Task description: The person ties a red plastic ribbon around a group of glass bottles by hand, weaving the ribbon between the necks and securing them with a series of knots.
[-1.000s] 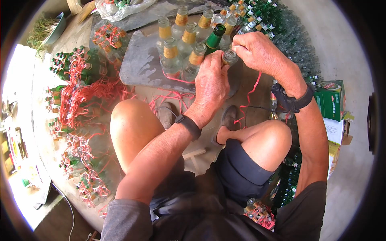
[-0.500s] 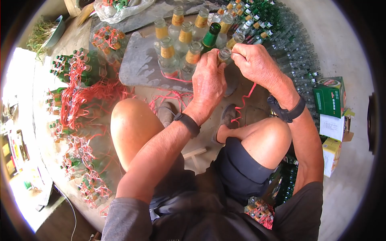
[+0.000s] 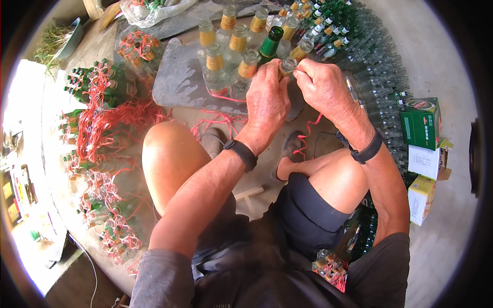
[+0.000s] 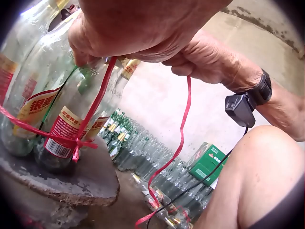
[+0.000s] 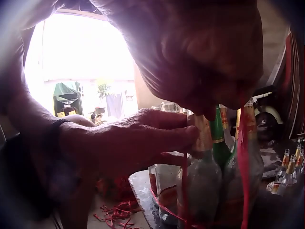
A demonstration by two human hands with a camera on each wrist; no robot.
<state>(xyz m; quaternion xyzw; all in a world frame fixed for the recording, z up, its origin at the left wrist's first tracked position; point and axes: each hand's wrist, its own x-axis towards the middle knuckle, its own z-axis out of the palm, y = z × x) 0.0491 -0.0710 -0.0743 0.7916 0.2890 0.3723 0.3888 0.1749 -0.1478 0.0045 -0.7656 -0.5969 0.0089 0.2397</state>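
Clear bottles (image 3: pixel 214 74) with yellow neck labels and one green bottle (image 3: pixel 269 45) stand close together on a grey slab (image 3: pixel 177 82). The left hand (image 3: pixel 267 102) grips the neck of the nearest clear bottle (image 3: pixel 287 65), thumb and fingers around it. Beside that neck, the right hand (image 3: pixel 326 87) pinches red twine, its fingers curled. In the left wrist view the twine (image 4: pixel 182 129) hangs from the right hand, and another strand (image 4: pixel 97 98) rises from a knot low on the bottles to the left hand. The right wrist view is dark around the right fingertips.
Many empty bottles (image 3: pixel 377 77) fill the floor at the right, beside a green carton (image 3: pixel 421 123). Bundles of bottles tied with red twine (image 3: pixel 97 133) stand at the left. Loose twine (image 3: pixel 221 120) lies by the feet, and a plastic bag (image 3: pixel 149 15) lies beyond the slab.
The right hand has moved down and slightly left, closer to the near bottle neck, uncovering another bottle neck behind it. The hanging twine has shifted left. The left hand keeps its grip.
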